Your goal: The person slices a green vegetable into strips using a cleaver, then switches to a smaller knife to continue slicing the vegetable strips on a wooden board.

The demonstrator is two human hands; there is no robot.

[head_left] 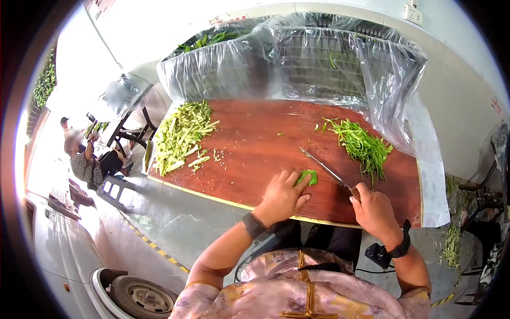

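My left hand [281,195] rests on the red-brown tabletop [255,138], its bent fingers pressing a flat piece of green pepper [309,177] against the wood. The handle of a knife [328,170] is gripped in my right hand [375,210]. Its long blade points up and left, just right of the pepper piece and apart from it. Beyond the knife, at the right, lies a heap of thin green pepper strips [361,146]. A pile of pale green pepper cores and seeds [183,135] covers the table's left end.
Crates lined with clear plastic [324,64] stand along the back edge; green peppers [212,40] show in the left one. Another person [87,165] sits far left near a dark stool [133,127]. A vehicle wheel [143,295] is at lower left. Scraps [452,242] litter the floor at right.
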